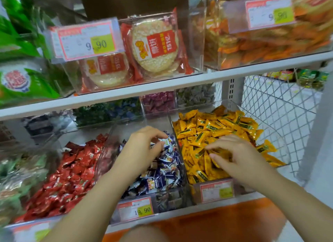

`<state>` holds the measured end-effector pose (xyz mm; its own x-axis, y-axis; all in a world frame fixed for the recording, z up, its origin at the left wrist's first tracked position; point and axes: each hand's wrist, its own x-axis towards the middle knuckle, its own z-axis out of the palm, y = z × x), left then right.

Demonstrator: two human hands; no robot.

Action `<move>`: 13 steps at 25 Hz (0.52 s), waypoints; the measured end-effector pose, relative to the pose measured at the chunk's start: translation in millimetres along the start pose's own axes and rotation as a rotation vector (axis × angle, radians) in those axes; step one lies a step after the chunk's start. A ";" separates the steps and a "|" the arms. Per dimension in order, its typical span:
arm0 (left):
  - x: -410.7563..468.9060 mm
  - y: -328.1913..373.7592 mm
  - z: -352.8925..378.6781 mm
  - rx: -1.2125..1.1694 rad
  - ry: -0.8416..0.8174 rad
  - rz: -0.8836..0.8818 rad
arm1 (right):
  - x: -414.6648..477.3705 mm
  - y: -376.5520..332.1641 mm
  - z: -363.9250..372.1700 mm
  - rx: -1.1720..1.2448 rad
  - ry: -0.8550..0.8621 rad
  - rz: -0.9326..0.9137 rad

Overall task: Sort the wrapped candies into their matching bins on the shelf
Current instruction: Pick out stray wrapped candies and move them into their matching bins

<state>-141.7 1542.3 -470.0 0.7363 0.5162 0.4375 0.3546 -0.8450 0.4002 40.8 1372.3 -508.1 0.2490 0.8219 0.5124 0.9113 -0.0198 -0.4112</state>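
Three clear bins stand side by side on the lower shelf. The left one holds red wrapped candies (pixel 72 171), the middle one blue-and-white candies (pixel 162 177), the right one yellow candies (pixel 216 130). My left hand (pixel 142 148) reaches into the middle bin (pixel 167 200), and its curled fingers and thumb pinch a blue-and-white candy (pixel 167 141) at the top of the pile. My right hand (pixel 236 157) lies over the yellow bin (pixel 195 193) with its fingers stretched left, touching the yellow candies. Nothing shows in its grasp.
Behind these, a back row of bins holds green (pixel 93 113), blue (pixel 124 106) and purple candies (pixel 158 101). The upper shelf (pixel 162 83) carries rice crackers (pixel 155 45) and orange snack packs (pixel 270 43). Wire mesh (pixel 277 104) closes the right side. Price tags (pixel 135 208) face the front edge.
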 end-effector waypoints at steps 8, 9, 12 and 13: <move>33.1 98.7 72.3 -0.060 -0.335 0.346 | -40.9 58.9 -58.7 0.083 0.074 0.242; 35.8 106.5 81.7 -0.044 -0.400 0.370 | -45.5 63.5 -62.7 0.065 -0.020 0.262; 43.3 117.7 103.6 0.069 -0.567 0.419 | -53.5 70.5 -67.8 0.024 -0.258 0.263; 45.3 118.6 108.7 0.140 -0.606 0.449 | -54.0 71.5 -68.6 0.012 -0.294 0.253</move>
<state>-3.6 1450.3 -490.2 0.9999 -0.0133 0.0003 -0.0131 -0.9862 0.1648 115.0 1287.5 -513.5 0.3594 0.9201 0.1559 0.8285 -0.2378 -0.5071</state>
